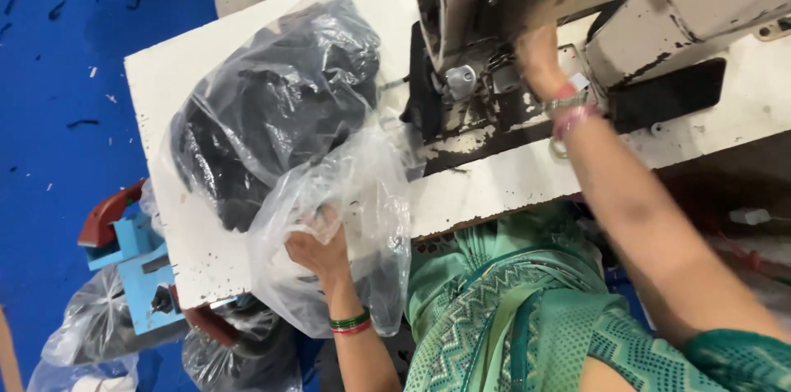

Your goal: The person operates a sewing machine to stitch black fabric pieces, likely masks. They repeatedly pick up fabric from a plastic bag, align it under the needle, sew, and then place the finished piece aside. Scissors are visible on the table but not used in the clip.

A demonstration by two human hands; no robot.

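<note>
At about nine o'clock from the middle of your view lies a clear plastic bag (276, 100) stuffed with dark cloth, resting on the white table (494, 186); it is bulging, crumpled and glossy. At seven o'clock from it your left hand (317, 248) reaches into the open mouth of a second clear plastic bag (375, 194), which hangs over the table's near edge with dark cloth inside. Down at eight o'clock, on the blue floor (49, 112), more clear bags (95, 326) with dark contents sit crumpled.
</note>
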